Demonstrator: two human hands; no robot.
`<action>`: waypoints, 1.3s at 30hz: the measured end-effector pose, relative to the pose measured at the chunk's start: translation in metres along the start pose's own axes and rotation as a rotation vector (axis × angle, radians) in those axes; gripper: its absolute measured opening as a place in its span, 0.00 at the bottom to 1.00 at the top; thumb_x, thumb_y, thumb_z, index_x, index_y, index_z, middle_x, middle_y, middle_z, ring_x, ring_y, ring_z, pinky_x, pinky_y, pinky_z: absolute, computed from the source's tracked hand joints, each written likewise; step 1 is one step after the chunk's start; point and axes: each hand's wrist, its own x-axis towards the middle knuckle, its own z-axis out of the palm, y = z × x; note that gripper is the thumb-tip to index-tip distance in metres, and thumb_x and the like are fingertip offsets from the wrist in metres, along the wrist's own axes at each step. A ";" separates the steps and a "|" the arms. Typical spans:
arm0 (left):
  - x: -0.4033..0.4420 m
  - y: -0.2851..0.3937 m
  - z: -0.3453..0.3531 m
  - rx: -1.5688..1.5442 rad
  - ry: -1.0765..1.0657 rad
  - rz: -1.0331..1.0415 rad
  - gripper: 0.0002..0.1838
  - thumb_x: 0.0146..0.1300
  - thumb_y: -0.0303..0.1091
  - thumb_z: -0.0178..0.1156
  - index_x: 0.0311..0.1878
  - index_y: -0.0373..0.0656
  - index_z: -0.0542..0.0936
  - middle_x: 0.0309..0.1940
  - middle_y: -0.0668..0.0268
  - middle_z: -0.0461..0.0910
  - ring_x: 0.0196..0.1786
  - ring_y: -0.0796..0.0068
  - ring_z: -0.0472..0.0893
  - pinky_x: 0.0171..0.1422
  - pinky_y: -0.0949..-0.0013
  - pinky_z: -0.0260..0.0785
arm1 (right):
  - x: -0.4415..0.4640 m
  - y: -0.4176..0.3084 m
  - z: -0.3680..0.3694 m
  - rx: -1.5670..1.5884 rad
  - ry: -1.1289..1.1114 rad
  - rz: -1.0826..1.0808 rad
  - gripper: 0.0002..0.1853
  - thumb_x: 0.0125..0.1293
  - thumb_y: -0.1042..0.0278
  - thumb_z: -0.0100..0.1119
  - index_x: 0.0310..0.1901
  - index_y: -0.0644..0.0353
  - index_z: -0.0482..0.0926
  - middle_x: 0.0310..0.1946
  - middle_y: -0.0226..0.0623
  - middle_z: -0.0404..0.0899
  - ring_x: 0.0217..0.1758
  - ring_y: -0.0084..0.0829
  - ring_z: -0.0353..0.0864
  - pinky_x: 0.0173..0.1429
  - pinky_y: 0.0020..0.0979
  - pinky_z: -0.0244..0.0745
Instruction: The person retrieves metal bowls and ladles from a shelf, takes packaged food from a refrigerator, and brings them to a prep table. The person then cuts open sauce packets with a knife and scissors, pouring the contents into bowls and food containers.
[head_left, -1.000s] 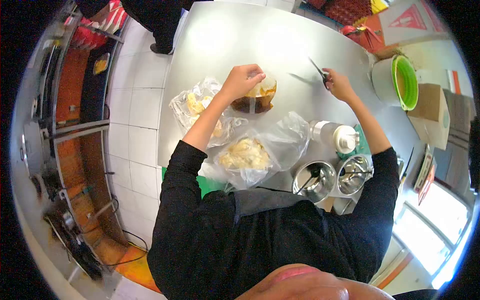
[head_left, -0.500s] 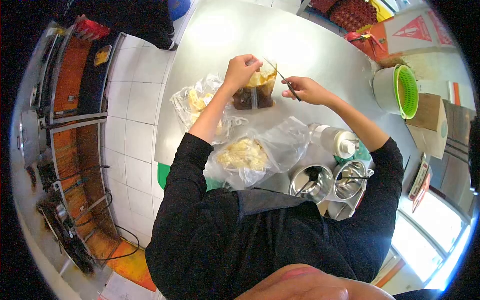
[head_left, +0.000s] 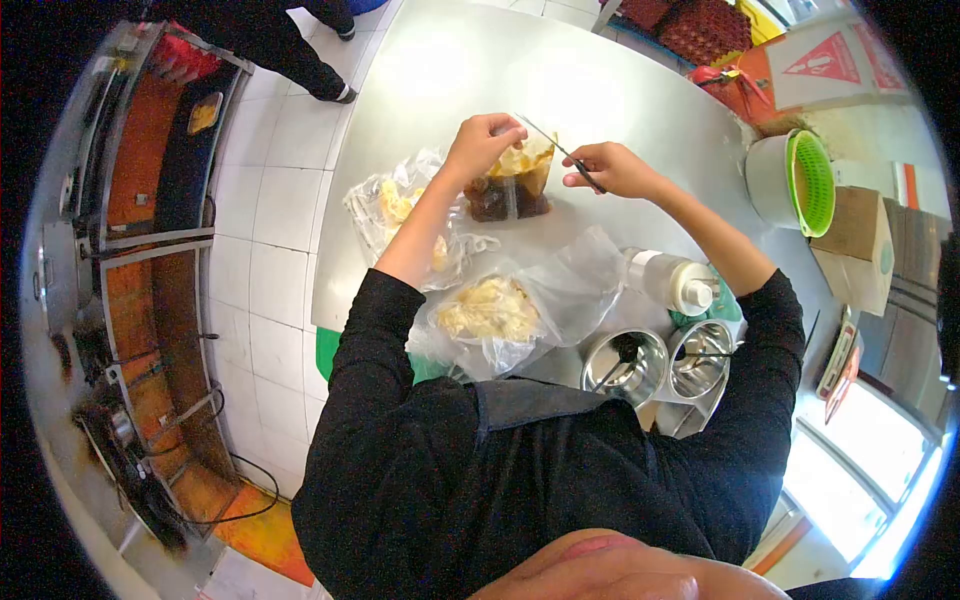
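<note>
Two hands meet at one clear pouch (head_left: 512,197) of dark brown liquid, which looks to stand upright on the steel desk (head_left: 660,110), straight ahead of me. On my left hand (head_left: 484,145) the fingers are closed in a pinch at the pouch's upper left edge, though I cannot make out how much plastic lies between them. On my right hand (head_left: 612,170) the fingers are wrapped around the dark handle of what look like scissors (head_left: 582,172), whose blades slant across the pouch's upper right corner; from my end I cannot tell whether they bite into the film or only pass in front of it. I judge the step in hand to be snipping the pouch near its top. To my mind the next move calls for a steady pinch, the top held high and the blades clear of the liquid, since a soft pouch could slump and spill towards the bag of pale food (head_left: 490,310) nearer me.
</note>
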 end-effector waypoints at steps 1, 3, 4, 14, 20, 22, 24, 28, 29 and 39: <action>0.000 -0.003 0.000 -0.069 -0.066 0.010 0.11 0.56 0.38 0.59 0.31 0.39 0.81 0.24 0.68 0.80 0.29 0.82 0.75 0.36 0.76 0.65 | 0.002 0.003 0.003 0.013 0.028 -0.080 0.23 0.54 0.47 0.63 0.36 0.65 0.79 0.16 0.33 0.75 0.16 0.22 0.72 0.23 0.25 0.67; 0.000 0.000 0.001 -0.060 -0.089 0.024 0.11 0.57 0.38 0.59 0.32 0.39 0.81 0.24 0.68 0.80 0.30 0.82 0.76 0.37 0.76 0.66 | 0.004 0.001 0.004 0.030 0.061 -0.160 0.24 0.54 0.46 0.63 0.35 0.65 0.79 0.16 0.33 0.75 0.16 0.22 0.72 0.23 0.26 0.67; -0.001 0.001 0.001 -0.055 -0.107 0.037 0.11 0.57 0.38 0.59 0.32 0.40 0.81 0.25 0.68 0.80 0.31 0.81 0.76 0.39 0.76 0.66 | 0.005 0.000 0.004 0.022 0.033 -0.138 0.25 0.53 0.45 0.63 0.35 0.65 0.80 0.16 0.33 0.75 0.16 0.22 0.72 0.23 0.26 0.67; -0.007 0.019 0.002 0.045 -0.130 0.010 0.11 0.56 0.40 0.60 0.33 0.41 0.81 0.25 0.69 0.80 0.29 0.83 0.74 0.36 0.76 0.65 | -0.004 -0.018 -0.012 -0.049 -0.016 0.139 0.27 0.49 0.45 0.66 0.36 0.65 0.77 0.17 0.36 0.76 0.19 0.29 0.76 0.25 0.29 0.70; -0.011 0.015 0.007 0.164 -0.020 0.224 0.10 0.60 0.36 0.58 0.33 0.37 0.79 0.24 0.66 0.79 0.28 0.83 0.73 0.34 0.77 0.66 | -0.019 0.076 -0.042 -0.814 0.301 0.235 0.25 0.47 0.64 0.67 0.44 0.66 0.68 0.31 0.49 0.79 0.36 0.46 0.79 0.41 0.41 0.74; -0.015 0.027 0.014 0.120 0.038 0.334 0.06 0.58 0.30 0.58 0.33 0.37 0.79 0.24 0.64 0.78 0.27 0.79 0.74 0.33 0.75 0.67 | -0.016 0.133 -0.044 -0.843 0.033 0.251 0.17 0.46 0.65 0.65 0.37 0.61 0.76 0.36 0.49 0.77 0.41 0.48 0.76 0.41 0.43 0.72; -0.022 0.048 0.016 0.135 0.019 0.430 0.05 0.58 0.29 0.58 0.32 0.37 0.79 0.25 0.65 0.78 0.26 0.81 0.74 0.31 0.77 0.67 | -0.035 0.123 -0.039 -0.980 0.084 0.311 0.11 0.50 0.69 0.56 0.36 0.61 0.79 0.38 0.47 0.75 0.46 0.45 0.74 0.48 0.41 0.71; -0.045 0.120 0.010 0.212 0.070 0.732 0.01 0.56 0.24 0.59 0.31 0.38 0.78 0.20 0.68 0.73 0.22 0.83 0.70 0.27 0.80 0.62 | -0.082 0.083 -0.062 -0.769 0.440 0.120 0.23 0.51 0.66 0.61 0.51 0.57 0.74 0.53 0.41 0.71 0.56 0.42 0.69 0.55 0.38 0.68; -0.051 0.145 0.007 0.247 0.086 0.819 0.00 0.55 0.23 0.60 0.30 0.38 0.78 0.20 0.67 0.73 0.22 0.83 0.70 0.26 0.80 0.61 | -0.110 0.055 -0.064 -0.757 0.553 -0.063 0.19 0.52 0.66 0.60 0.48 0.60 0.75 0.46 0.44 0.74 0.49 0.41 0.72 0.52 0.36 0.69; -0.158 0.351 0.092 0.406 -0.235 1.618 0.15 0.54 0.39 0.64 0.21 0.39 0.77 0.20 0.60 0.77 0.23 0.68 0.77 0.27 0.71 0.69 | -0.320 -0.049 -0.043 -0.147 0.431 -0.708 0.50 0.35 0.50 0.75 0.62 0.57 0.61 0.64 0.39 0.59 0.64 0.34 0.61 0.62 0.46 0.62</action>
